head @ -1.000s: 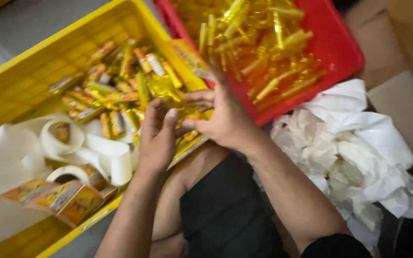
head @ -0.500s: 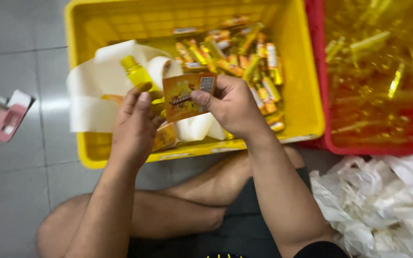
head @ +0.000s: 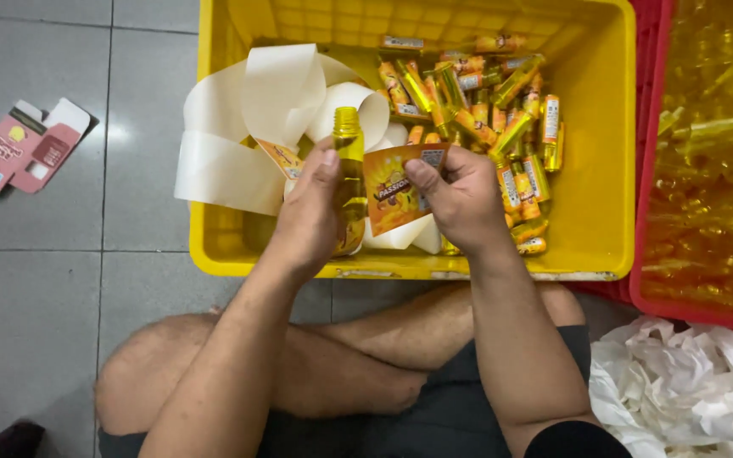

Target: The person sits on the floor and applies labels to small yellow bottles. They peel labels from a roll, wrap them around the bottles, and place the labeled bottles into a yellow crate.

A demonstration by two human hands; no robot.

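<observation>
A big yellow crate (head: 604,127) sits on the grey floor in front of a person's crossed legs. Right of the yellow crate is a red crate (head: 648,212) full of plain yellow bottles. Below the red crate lies a heap of white crumpled plastic (head: 680,382). Inside the yellow crate, on its left side, are long curls of white backing paper (head: 231,144). On its right side lies a pile of labelled bottles (head: 485,102). Far left of the yellow crate, a flat pink box (head: 27,148) lies on the floor. Over the yellow crate's front, the left hand (head: 311,212) is closed around a small yellow bottle (head: 349,161), held upright. The right hand (head: 460,199) pinches an orange sticker (head: 396,187) just beside the bottle.
</observation>
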